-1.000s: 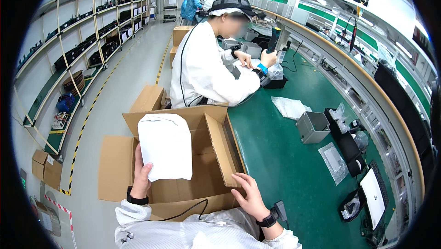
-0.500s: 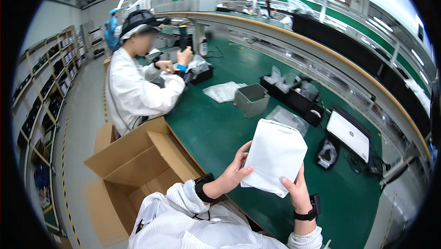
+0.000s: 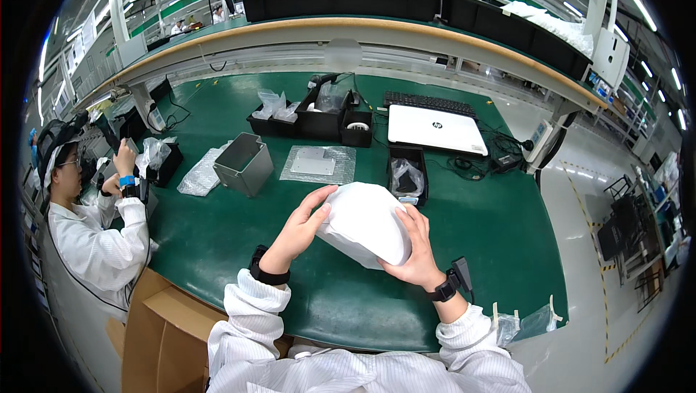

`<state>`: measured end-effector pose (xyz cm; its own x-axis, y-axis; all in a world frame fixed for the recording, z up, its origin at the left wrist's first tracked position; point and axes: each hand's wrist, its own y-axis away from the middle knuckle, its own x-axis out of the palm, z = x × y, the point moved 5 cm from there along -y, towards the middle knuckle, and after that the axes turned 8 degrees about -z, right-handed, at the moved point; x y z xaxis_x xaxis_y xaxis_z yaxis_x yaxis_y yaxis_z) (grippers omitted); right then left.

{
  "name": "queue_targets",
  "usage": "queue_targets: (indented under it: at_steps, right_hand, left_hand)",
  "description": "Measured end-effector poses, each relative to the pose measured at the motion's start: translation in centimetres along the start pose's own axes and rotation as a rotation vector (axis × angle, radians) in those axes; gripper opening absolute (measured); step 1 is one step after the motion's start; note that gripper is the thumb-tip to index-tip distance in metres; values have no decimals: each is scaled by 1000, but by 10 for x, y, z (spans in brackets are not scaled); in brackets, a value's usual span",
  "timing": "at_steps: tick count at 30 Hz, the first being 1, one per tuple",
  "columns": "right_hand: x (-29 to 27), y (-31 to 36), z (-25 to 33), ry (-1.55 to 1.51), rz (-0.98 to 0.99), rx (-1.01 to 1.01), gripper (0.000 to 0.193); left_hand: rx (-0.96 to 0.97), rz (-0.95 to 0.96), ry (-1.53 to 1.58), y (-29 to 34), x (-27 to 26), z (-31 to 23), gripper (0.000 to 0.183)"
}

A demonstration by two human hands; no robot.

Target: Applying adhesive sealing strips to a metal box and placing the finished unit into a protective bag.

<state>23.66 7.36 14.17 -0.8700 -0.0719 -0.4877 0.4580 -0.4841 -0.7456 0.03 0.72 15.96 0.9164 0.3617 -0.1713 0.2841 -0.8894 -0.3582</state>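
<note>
I've turned from the cardboard box (image 3: 183, 312) toward the green surface (image 3: 500, 248), so the white wrapped package (image 3: 365, 220), now tilted, is away from that box, clamped over the surface between my left grip (image 3: 296, 230) and right grip (image 3: 418, 254).

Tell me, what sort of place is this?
Probably a factory workshop, perhaps for assembly: a green-topped workbench bears a grey open box and black parts bins, and a co-worker in a white coat is at the bench's left.
</note>
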Motion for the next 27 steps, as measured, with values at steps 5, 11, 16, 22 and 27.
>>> queue_targets:
  at_steps: [5,11,16,22,27]
  right_hand:
    - [21,20,-38,-557,-73,299,99]
    - [32,31,-52,-836,-27,499,101]
    - [39,34,-52,-895,13,549,100]
    - [42,29,-50,-924,39,613,100]
    - [47,26,-39,-880,20,639,96]
  left_hand:
    - [-167,146,190,-18,2,0,47]
    - [-120,301,60,-34,4,1,51]
    - [-38,254,-51,-30,2,4,44]
    - [273,15,67,-26,-25,-74,42]
    - [1083,-55,-160,-3,-85,-210,83]
